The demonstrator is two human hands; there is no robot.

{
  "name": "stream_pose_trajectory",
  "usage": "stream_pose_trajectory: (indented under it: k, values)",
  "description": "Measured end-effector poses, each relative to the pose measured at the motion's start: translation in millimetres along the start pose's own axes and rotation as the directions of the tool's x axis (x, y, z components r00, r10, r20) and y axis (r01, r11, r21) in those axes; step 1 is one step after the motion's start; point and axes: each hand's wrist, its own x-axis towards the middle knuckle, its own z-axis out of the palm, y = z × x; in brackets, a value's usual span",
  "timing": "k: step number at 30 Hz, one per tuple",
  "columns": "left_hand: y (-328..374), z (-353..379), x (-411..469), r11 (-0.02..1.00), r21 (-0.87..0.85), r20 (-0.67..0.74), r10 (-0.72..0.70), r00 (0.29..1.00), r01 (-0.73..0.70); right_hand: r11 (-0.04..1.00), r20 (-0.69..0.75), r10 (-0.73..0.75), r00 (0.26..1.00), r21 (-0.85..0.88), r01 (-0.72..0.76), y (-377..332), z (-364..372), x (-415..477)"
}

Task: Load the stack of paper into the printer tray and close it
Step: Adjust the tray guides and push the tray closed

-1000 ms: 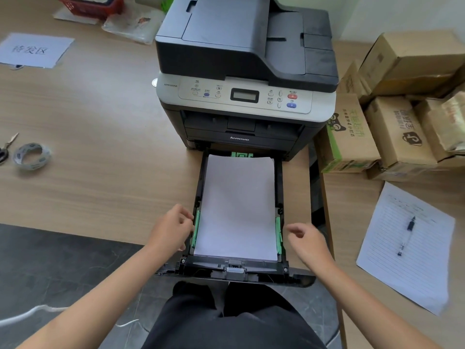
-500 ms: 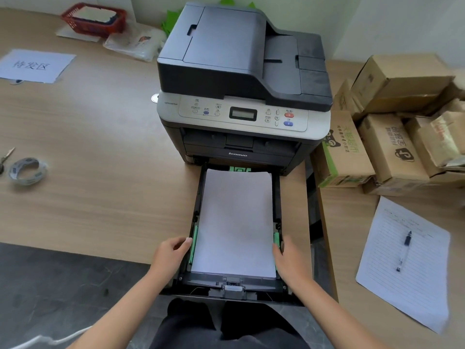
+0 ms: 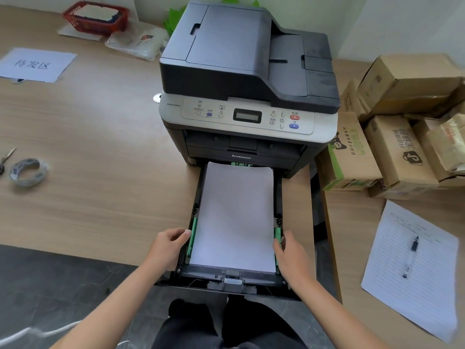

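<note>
Here, the stack of paper (image 3: 235, 217) is lying flat in the pulled-out printer tray (image 3: 227, 282), its long axis running straight away from the person into the printer (image 3: 247, 96), while the left hand (image 3: 167, 248) and right hand (image 3: 292, 258) are bracketing the tray's near end, each about equally close. Both hands are resting loosely curled against the tray's sides by the green guides (image 3: 193, 235), apparently gripping nothing firmly. Nothing is blocking the slot; cardboard boxes (image 3: 392, 137) are sitting right of the printer, well clear.
</note>
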Motion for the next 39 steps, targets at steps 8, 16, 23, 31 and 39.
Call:
stream_pose_trajectory:
  k: [8,16,23,31,39]
  values:
    - [25.1,5.1,29.3,1.0,0.023,-0.006,0.019,1.0,-0.019,0.999,-0.036,0.028,0.999,0.035,-0.026,-15.5,0.6,32.8]
    - [39.7,-0.4,59.4,0.963,-0.205,0.154,-0.147,0.977,0.177,0.956,0.136,0.135,0.982,0.242,-0.165,-10.7,-28.4,70.4]
    - [36.2,-2.5,81.6,0.906,-0.303,0.236,-0.228,0.945,0.294,0.696,0.341,0.36,0.868,0.521,-0.494,-17.4,-34.3,85.6]
    - [60.5,6.0,94.6,0.978,-0.154,0.061,-0.13,0.99,0.138,0.741,0.3,0.291,0.908,0.53,-0.413,-32.4,-44.9,100.8]
    - [53.9,-33.6,35.0,0.936,0.188,0.057,0.291,0.955,-0.297,0.899,0.234,-0.023,0.972,0.431,-0.082,-25.3,-98.7,29.3]
